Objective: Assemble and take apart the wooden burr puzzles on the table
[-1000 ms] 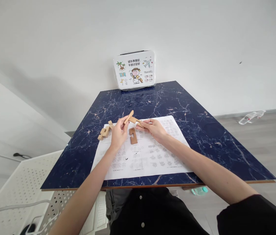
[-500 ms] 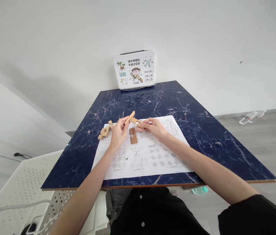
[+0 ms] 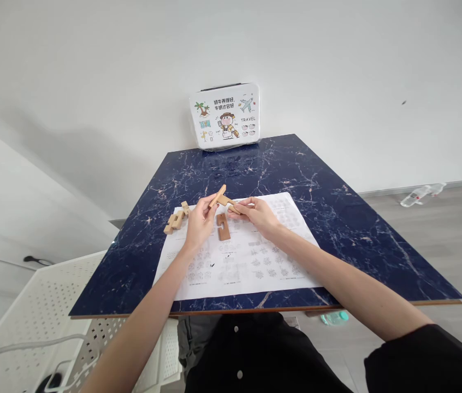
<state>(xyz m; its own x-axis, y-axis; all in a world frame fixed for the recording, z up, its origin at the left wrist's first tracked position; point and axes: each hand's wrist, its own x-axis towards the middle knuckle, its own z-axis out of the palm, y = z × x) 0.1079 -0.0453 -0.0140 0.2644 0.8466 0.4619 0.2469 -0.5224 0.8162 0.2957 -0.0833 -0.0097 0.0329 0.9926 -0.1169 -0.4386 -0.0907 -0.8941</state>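
Note:
My left hand (image 3: 202, 219) pinches a light wooden puzzle piece (image 3: 219, 195), a slim bar tilted up to the right. My right hand (image 3: 256, 214) grips a second light wooden piece, a notched one (image 3: 226, 200), by its right end. The two pieces meet between my hands just above the paper; whether they interlock I cannot tell. Below them a darker brown notched wooden piece (image 3: 224, 233) lies on a printed instruction sheet (image 3: 239, 273). Several light wooden pieces (image 3: 177, 220) sit left of my left hand, at the sheet's edge.
The sheet lies on a blue marbled table (image 3: 231, 170). A white cartoon-printed case (image 3: 226, 117) stands at its far edge against the wall. A white perforated shelf (image 3: 42, 305) is at the lower left. Plastic bottles (image 3: 415, 195) lie on the floor at the right.
Both hands keep their holds on the wooden pieces. The pieces have shifted only very slightly between them; the rest looks the same.

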